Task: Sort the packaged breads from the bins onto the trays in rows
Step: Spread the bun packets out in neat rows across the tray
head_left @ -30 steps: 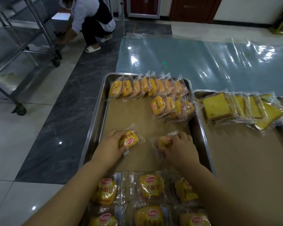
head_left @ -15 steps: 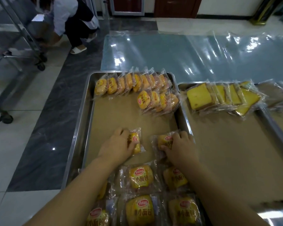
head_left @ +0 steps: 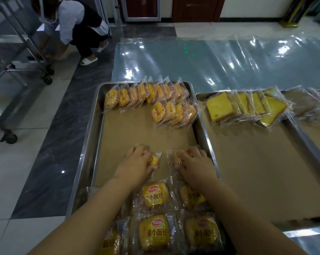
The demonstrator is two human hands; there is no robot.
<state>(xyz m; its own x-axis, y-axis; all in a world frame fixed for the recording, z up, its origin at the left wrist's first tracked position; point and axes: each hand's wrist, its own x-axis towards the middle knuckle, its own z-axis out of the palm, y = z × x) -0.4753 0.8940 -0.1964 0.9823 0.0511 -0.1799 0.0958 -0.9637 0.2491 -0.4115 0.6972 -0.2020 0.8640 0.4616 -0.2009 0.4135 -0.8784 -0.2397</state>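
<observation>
— Grasping what, as shown?
— Each hand holds one packet: the left hand (head_left: 137, 165) curls over a small bun packet (head_left: 155, 160), and the right hand (head_left: 194, 164) clasps a second packet (head_left: 179, 157) just beside it, both on the paper-lined tray (head_left: 92, 137).
— Surroundings?
— Two bun rows (head_left: 146, 94) lie at twelve o'clock, loose packets (head_left: 155, 196) at six, and sliced-cake packets (head_left: 244, 105) on the neighbouring tray (head_left: 256, 162) at two o'clock.

Under my left hand (head_left: 137, 163) a yellow bun (head_left: 154, 160) in clear wrap; brown paper (head_left: 137, 133) lines the silver tray (head_left: 87, 153).
</observation>
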